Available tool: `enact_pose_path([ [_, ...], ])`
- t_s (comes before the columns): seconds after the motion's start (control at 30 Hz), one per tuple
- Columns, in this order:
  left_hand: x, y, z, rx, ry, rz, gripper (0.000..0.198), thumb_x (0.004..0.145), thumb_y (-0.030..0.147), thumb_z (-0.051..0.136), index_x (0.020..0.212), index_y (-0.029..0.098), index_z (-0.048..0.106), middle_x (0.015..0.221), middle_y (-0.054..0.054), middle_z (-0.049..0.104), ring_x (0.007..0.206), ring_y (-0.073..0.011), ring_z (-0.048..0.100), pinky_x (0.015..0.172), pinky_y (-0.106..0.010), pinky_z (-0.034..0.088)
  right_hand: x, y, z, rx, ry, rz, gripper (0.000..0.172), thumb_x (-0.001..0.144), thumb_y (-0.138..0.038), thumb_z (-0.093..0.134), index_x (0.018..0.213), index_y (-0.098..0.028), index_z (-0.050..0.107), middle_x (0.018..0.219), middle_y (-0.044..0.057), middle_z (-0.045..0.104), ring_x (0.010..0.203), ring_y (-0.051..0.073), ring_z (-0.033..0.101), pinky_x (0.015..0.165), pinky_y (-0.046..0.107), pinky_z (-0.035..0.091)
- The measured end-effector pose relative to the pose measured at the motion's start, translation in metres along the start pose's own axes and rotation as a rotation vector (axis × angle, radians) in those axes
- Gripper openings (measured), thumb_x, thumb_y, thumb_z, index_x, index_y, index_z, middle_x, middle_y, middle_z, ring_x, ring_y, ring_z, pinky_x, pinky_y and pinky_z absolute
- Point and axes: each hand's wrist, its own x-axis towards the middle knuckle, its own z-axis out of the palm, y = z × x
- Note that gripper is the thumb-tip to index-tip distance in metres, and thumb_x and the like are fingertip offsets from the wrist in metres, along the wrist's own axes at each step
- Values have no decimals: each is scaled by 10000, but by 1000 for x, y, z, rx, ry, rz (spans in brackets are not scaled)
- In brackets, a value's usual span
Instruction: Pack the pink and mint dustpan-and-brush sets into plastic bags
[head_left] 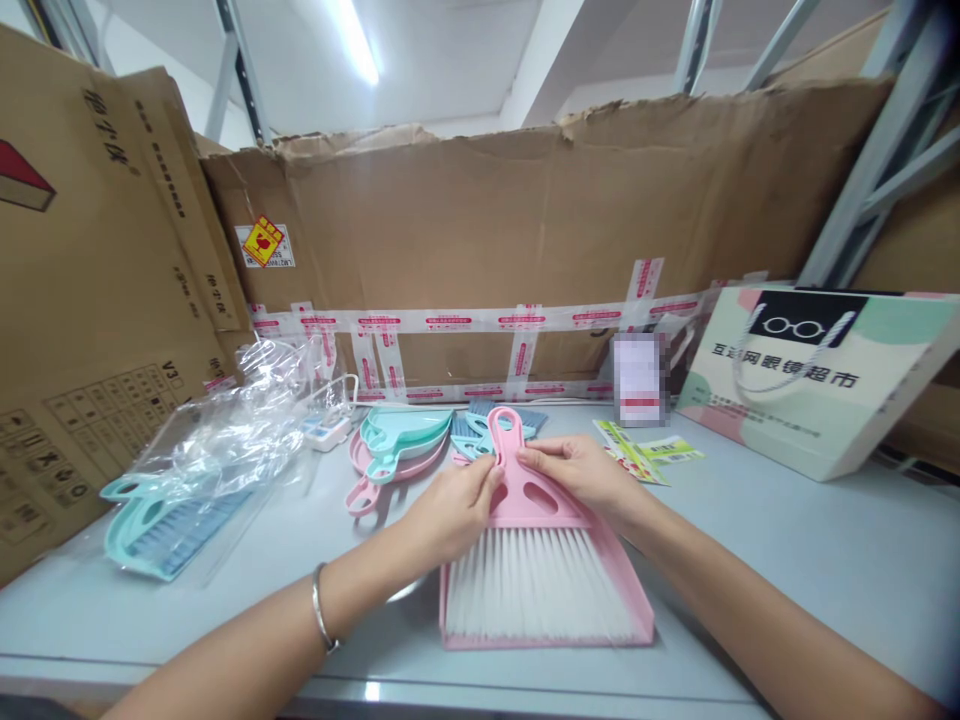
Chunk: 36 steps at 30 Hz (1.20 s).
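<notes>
A pink hand brush [551, 575] with white bristles lies over a pink dustpan [637, 610], their looped handles lined up at the top. My left hand [457, 505] pinches the handles from the left, a silver bangle on its wrist. From the right, my right hand [581, 475] grips the brush near the base of its handle. Both hands are closed, and the dustpan is mostly covered by the brush. Just behind lie blue brushes [480, 425], partly hidden by the pink handle. Left of them, turquoise dustpans [401, 435] rest on a pink dustpan [362, 497].
Clear plastic bags [262, 430] lie at the left, with a turquoise dustpan and brush set [157, 535] among them. Green-yellow cards [637, 450] and a paper bag [787, 390] are at the right. Large cardboard boxes [465, 220] wall the back and left of the grey table [750, 540].
</notes>
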Motion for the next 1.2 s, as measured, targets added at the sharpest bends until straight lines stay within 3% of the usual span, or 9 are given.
enact_pose_path([
  [0.23,-1,1,1,99,-46,-38,303,921,316,193,751,203,417,583,20,422,535,-141,402,546,-271,261,2,3,3,-130,30,18,379,692,-468,579,807,-141,733,809,61,713,735,213,622,676,298,447],
  [0.43,0,3,-1,191,-122,-120,284,903,290,193,790,192,434,675,-31,516,599,-175,474,588,-294,315,4,11,7,-124,11,29,362,676,-467,607,741,-129,721,675,40,682,632,175,592,595,270,430],
  [0.57,4,-4,-1,2,-122,-114,311,903,318,174,768,196,428,826,-53,555,756,-187,509,711,-312,373,1,4,9,-106,16,39,371,698,-465,588,817,-140,722,772,49,702,708,190,612,630,267,443],
  [0.7,8,-11,1,-258,-51,-215,316,888,442,206,788,208,394,830,-24,519,799,-171,489,774,-305,385,-3,-2,12,-118,-16,41,382,710,-471,575,856,-149,720,780,51,704,744,213,625,648,279,455],
  [0.87,9,-9,0,-296,-48,-235,267,872,430,235,743,217,334,766,-6,456,746,-165,448,769,-306,373,-4,0,15,-170,-35,-18,383,744,-484,529,808,-157,718,740,42,692,687,194,613,622,275,450],
  [1.2,8,-4,0,-297,-47,-248,252,877,412,233,744,217,321,744,10,418,743,-154,424,780,-299,366,-3,5,15,-187,1,4,376,739,-478,519,733,-148,699,599,27,602,531,129,500,482,243,396],
])
